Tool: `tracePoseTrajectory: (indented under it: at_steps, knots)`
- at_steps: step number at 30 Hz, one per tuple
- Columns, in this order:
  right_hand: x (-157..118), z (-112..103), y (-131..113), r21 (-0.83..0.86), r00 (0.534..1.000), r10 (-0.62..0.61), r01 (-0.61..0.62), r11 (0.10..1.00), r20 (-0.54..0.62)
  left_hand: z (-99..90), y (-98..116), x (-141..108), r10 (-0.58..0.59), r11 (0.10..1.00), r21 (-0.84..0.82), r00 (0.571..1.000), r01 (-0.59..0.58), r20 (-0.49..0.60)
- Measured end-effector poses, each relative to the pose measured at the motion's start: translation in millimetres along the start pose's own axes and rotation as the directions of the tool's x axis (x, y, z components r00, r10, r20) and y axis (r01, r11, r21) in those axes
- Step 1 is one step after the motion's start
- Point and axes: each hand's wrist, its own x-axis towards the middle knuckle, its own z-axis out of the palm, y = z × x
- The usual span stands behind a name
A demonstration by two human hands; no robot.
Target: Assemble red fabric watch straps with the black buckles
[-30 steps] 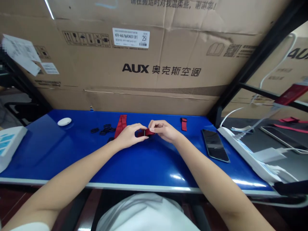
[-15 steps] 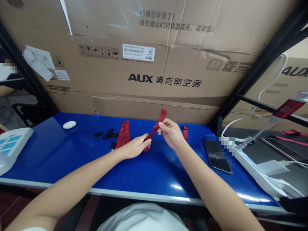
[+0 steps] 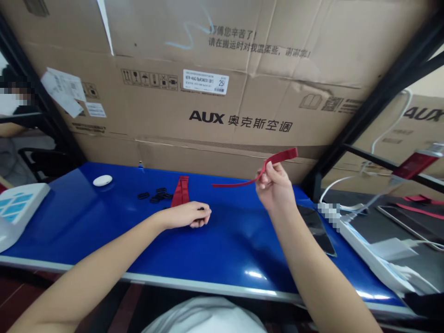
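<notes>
My right hand (image 3: 275, 185) is closed in a pinch on a red webbing strap (image 3: 282, 156), raised above the table. One end of the strap sticks up to the right, and its other end hangs free to the left. Lower down, my left hand (image 3: 189, 214) is closed just over the tabletop. A small black piece (image 3: 200, 209) shows between its thumb and fingers, mostly hidden. Behind that hand lies a bundle of red straps (image 3: 181, 192), its near end covered. Several black slider buckles (image 3: 160, 195) lie loose to its left.
The blue table (image 3: 114, 231) meets a large cardboard box (image 3: 156, 111) at the back. A white oval object (image 3: 102, 181) and a white device (image 3: 21, 212) are on the left. A phone (image 3: 317, 231) and a power strip (image 3: 360, 249) with cables lie right.
My right hand has moved right and up with the strap, whose other end has come out of my left hand. My left hand has shifted slightly left and down, staying closed.
</notes>
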Motion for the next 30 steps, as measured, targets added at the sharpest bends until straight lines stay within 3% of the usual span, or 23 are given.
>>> tracePoseTrajectory:
  at_steps: [2,4,8,12,15,17,19,20,21,23,24,26,28,30]
  knots:
    - [-1,-1,5,-0.071,0.991,0.115,-0.110,0.991,0.066,-1.9,-7,8,0.071,0.997,-0.002,0.981,-0.072,-0.182]
    - [-7,3,19,-0.129,0.947,0.289,-0.272,0.954,0.138,-2.0,-11,13,0.158,0.987,0.017,0.946,-0.159,-0.282]
    - [-19,14,52,-0.135,0.880,0.450,-0.432,0.892,0.155,6.8,-9,15,0.252,0.968,0.059,0.933,-0.246,-0.257]
    - [-23,19,71,-0.126,0.880,0.455,-0.440,0.889,0.135,18.0,-4,14,0.272,0.962,0.055,0.936,-0.266,-0.224]
    - [-20,14,74,-0.156,0.873,0.465,-0.443,0.883,0.146,13.4,-8,19,0.255,0.964,0.148,0.920,-0.220,-0.296]
    - [-14,4,73,-0.269,0.871,0.473,-0.426,0.864,0.137,1.6,-14,22,0.246,0.953,0.267,0.884,-0.145,-0.397]
    - [-5,-11,70,-0.488,0.884,0.461,-0.371,0.790,0.074,-15.2,-20,23,0.241,0.908,0.418,0.844,-0.022,-0.479]
    - [0,-20,68,-0.624,0.902,0.431,-0.329,0.709,0.014,-24.4,-22,23,0.234,0.867,0.496,0.829,0.059,-0.508]
    - [5,-29,66,-0.771,0.925,0.376,-0.283,0.570,-0.062,-33.5,-25,21,0.213,0.813,0.564,0.828,0.145,-0.519]
    - [14,-45,62,-0.963,0.958,0.235,-0.206,0.172,-0.162,-50.4,-28,17,0.170,0.687,0.665,0.825,0.292,-0.538]
    - [18,-52,60,-0.972,0.953,0.191,-0.230,-0.044,-0.235,-57.6,-29,15,0.149,0.632,0.689,0.816,0.355,-0.558]
    - [23,-60,57,-0.890,0.908,0.165,-0.318,-0.328,-0.385,-69.3,-31,10,0.115,0.539,0.696,0.777,0.474,-0.618]
    - [24,-61,55,-0.818,0.845,0.206,-0.370,-0.440,-0.493,-77.6,-33,7,0.088,0.459,0.668,0.718,0.586,-0.691]
    - [22,-58,56,-0.810,0.817,0.264,-0.357,-0.465,-0.512,-83.7,-35,5,0.062,0.385,0.621,0.653,0.682,-0.755]
